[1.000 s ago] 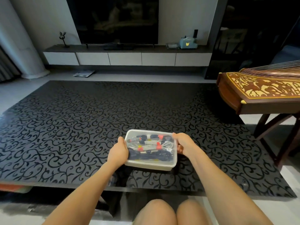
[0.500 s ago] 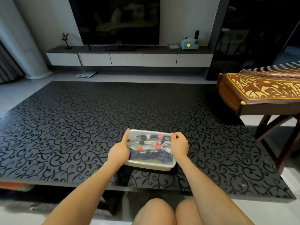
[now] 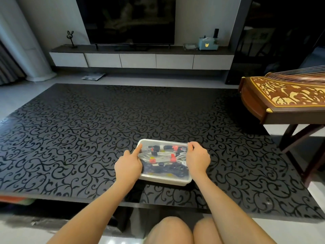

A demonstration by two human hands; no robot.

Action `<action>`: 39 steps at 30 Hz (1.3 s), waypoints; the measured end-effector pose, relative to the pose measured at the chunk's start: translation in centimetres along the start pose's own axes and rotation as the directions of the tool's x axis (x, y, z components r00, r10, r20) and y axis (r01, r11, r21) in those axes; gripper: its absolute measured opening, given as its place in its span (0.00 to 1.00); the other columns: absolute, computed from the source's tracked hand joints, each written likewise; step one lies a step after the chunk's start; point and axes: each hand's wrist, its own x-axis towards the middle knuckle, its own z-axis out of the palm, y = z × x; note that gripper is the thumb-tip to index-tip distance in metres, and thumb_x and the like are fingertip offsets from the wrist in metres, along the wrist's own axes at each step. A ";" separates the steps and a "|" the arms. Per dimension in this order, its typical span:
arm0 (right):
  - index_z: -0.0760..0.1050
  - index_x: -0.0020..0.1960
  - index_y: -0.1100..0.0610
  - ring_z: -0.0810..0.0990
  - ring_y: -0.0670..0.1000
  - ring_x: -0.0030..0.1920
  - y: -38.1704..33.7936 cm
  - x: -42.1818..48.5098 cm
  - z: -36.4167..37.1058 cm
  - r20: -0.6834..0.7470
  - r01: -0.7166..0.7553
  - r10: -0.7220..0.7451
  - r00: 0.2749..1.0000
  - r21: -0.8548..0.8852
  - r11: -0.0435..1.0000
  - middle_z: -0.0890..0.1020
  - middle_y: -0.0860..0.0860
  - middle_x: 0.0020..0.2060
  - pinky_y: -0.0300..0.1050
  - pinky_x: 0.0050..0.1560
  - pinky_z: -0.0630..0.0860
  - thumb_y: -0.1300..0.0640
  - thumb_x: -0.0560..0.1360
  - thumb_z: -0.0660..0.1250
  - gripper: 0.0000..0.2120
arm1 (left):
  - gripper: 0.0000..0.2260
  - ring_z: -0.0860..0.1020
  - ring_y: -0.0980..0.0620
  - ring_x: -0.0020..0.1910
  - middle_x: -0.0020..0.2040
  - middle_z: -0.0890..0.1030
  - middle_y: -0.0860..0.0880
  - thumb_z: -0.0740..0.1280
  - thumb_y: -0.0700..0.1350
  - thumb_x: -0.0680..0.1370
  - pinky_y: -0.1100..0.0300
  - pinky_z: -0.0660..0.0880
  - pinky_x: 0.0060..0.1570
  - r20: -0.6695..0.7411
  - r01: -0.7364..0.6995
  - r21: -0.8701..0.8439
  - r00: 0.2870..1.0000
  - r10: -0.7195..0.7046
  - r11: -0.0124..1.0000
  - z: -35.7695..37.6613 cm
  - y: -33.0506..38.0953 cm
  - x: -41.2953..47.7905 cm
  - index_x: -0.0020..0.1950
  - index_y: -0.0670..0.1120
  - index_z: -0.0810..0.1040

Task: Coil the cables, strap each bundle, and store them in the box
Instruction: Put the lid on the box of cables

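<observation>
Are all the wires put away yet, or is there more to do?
Nearly. The cables look coiled, bound with red straps, and lie inside the box. Right now the left hand presses one finger on the clear lid and the right hand curls fingers over its rim. Only snapping the lid shut seems left.

The table point(image 3: 84, 131) is glossy black, covered all over in a curling vine pattern. The box point(image 3: 163, 179) is milky white and see-through. Inside it, white cables point(image 3: 163, 156) and black cables point(image 3: 163, 169) carry red straps point(image 3: 152, 160). The zither point(image 3: 290, 94) is reddish brown with gold ornament. The cabinet point(image 3: 137, 60) has white fronts under a dark top.
</observation>
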 end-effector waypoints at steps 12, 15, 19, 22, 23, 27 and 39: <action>0.75 0.51 0.66 0.80 0.60 0.48 -0.3 2.0 -1.3 0.615 -0.593 0.249 0.748 0.451 0.667 0.81 0.60 0.47 0.53 0.49 0.77 0.52 0.80 0.60 0.16 | 0.16 0.70 0.44 0.56 0.59 0.70 0.43 0.56 0.41 0.79 0.56 0.70 0.49 0.032 -0.196 -0.038 0.980 0.198 0.980 -1.4 0.0 2.3 0.66 0.44 0.68; 0.72 0.36 0.63 0.76 0.55 0.33 0.0 1.9 -1.7 0.551 -0.535 0.253 0.796 0.441 0.721 0.76 0.57 0.33 0.48 0.35 0.72 0.49 0.79 0.63 0.19 | 0.12 0.74 0.42 0.52 0.59 0.72 0.41 0.55 0.42 0.81 0.54 0.70 0.44 0.034 -0.153 -0.113 0.987 0.158 0.982 -2.0 0.7 3.1 0.64 0.43 0.68; 0.57 0.30 0.55 0.63 0.48 0.27 0.9 -0.2 -2.8 0.462 -0.391 0.163 0.872 0.456 0.800 0.63 0.49 0.25 0.42 0.30 0.61 0.46 0.79 0.61 0.24 | 0.16 0.73 0.44 0.42 0.57 0.72 0.40 0.50 0.45 0.83 0.55 0.68 0.38 0.001 -0.109 -0.143 0.994 0.111 0.984 -0.8 1.1 2.7 0.70 0.46 0.61; 0.63 0.33 0.56 0.70 0.48 0.27 2.1 -2.1 -4.0 0.542 -0.357 0.120 0.832 0.358 0.863 0.69 0.50 0.25 0.41 0.28 0.69 0.45 0.78 0.61 0.21 | 0.19 0.70 0.47 0.38 0.55 0.72 0.40 0.49 0.45 0.83 0.56 0.68 0.38 0.000 -0.072 -0.127 0.997 0.072 0.989 0.0 0.9 2.6 0.75 0.50 0.57; 0.65 0.35 0.57 0.72 0.48 0.27 2.4 -2.7 -4.5 0.592 -0.377 0.125 0.796 0.324 0.868 0.71 0.50 0.26 0.40 0.26 0.70 0.45 0.79 0.61 0.20 | 0.21 0.71 0.47 0.38 0.55 0.73 0.40 0.49 0.44 0.83 0.56 0.68 0.38 0.008 -0.077 -0.104 0.997 0.078 0.992 0.2 0.9 2.7 0.76 0.52 0.56; 0.72 0.42 0.59 0.73 0.47 0.26 3.2 -3.5 -5.7 0.775 -0.497 0.076 0.627 0.324 0.805 0.74 0.52 0.28 0.38 0.24 0.70 0.49 0.80 0.60 0.14 | 0.22 0.74 0.47 0.41 0.51 0.75 0.43 0.50 0.42 0.82 0.57 0.68 0.39 0.002 -0.100 -0.129 0.995 0.101 0.987 0.5 0.9 3.0 0.77 0.53 0.56; 0.71 0.36 0.58 0.69 0.49 0.23 3.3 -2.7 -5.5 0.787 -0.611 0.086 0.611 0.401 0.683 0.71 0.53 0.26 0.39 0.23 0.63 0.55 0.79 0.63 0.14 | 0.19 0.72 0.51 0.30 0.34 0.77 0.49 0.54 0.42 0.82 0.59 0.66 0.28 -0.032 -0.073 -0.421 0.997 0.065 0.904 0.3 0.7 3.2 0.72 0.53 0.67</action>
